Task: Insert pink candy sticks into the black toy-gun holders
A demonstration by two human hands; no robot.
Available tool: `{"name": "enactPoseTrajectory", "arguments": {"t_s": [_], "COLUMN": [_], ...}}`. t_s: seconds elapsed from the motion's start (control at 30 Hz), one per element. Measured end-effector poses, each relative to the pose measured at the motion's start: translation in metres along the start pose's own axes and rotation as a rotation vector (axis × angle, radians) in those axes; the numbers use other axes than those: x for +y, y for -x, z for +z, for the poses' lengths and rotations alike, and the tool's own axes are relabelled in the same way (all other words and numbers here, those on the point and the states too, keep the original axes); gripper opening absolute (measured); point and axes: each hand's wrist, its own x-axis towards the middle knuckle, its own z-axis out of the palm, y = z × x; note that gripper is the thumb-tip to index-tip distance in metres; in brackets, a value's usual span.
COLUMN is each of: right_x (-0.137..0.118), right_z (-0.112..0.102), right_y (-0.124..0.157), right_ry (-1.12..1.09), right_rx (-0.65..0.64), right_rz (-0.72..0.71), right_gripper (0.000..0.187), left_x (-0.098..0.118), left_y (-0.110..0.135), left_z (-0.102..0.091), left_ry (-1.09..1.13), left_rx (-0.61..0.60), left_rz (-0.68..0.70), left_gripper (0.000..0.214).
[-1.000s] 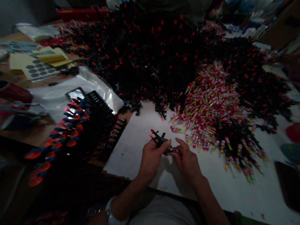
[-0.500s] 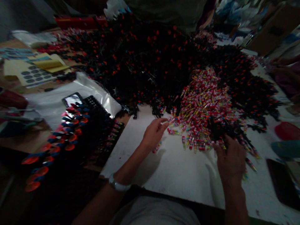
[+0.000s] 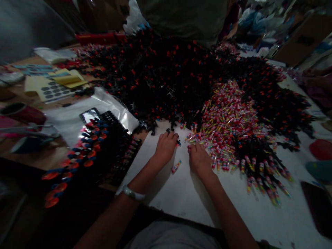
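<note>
My left hand (image 3: 165, 147) rests palm down on the white table sheet (image 3: 197, 197), fingertips touching a small black plastic piece (image 3: 177, 141) at the edge of a huge heap of black toy parts with red tips (image 3: 166, 76). My right hand (image 3: 199, 158) lies beside it, fingers on the near edge of a pile of small red-capped candy tubes (image 3: 228, 117). One loose candy tube (image 3: 176, 166) lies on the sheet between my wrists. In this dim light I cannot make out what either hand grips.
A bundle of assembled black toys with orange and blue ends (image 3: 77, 155) lies at the left on a clear plastic bag (image 3: 77, 114). Sticker sheets (image 3: 53, 90) lie at far left. A person in a dark shirt (image 3: 181, 17) stands across the table.
My right hand has come back left from the candy pile's right side to its near edge. My left hand shifted slightly toward the black parts. The black toy held a second ago is gone from my hands.
</note>
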Motion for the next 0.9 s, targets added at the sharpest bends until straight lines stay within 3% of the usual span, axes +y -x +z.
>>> {"name": "enactPoseTrajectory", "arguments": {"t_s": [0.17,0.27,0.4,0.47,0.53,0.7,0.9], "right_x": [0.002,0.003,-0.008,-0.017,-0.023,-0.014,0.003], "right_z": [-0.003,-0.013,-0.022,-0.023,-0.022,-0.027,-0.031], "right_y": [0.006,0.021,0.040,0.045,0.048,0.055,0.070], "right_ry": [-0.150,-0.449,-0.868,-0.953,-0.960,-0.939,-0.839], "right_rx": [0.010,0.058,0.029,-0.008,-0.012,-0.020,0.028], "right_rz": [0.054,0.130,0.223,0.263,0.286,0.217,0.088], "right_gripper": [0.020,0.030,0.035,0.028,0.022,0.023,0.022], "left_x": [-0.009,-0.008,0.012,0.027,0.039,0.049,0.053], "left_y": [-0.006,0.002,0.029,0.043,0.055,0.069,0.070], "left_z": [-0.004,-0.005,-0.005,-0.004,-0.004,-0.009,-0.012], "left_ry": [0.128,0.262,0.895,1.243,1.389,1.376,1.342], "left_rx": [0.100,0.166,0.140,0.087,0.063,-0.006,0.057], "left_rz": [-0.024,-0.095,-0.424,-0.610,-0.683,-0.662,-0.713], "left_gripper": [0.018,0.010,0.024,0.028,0.027,0.024,0.031]}}
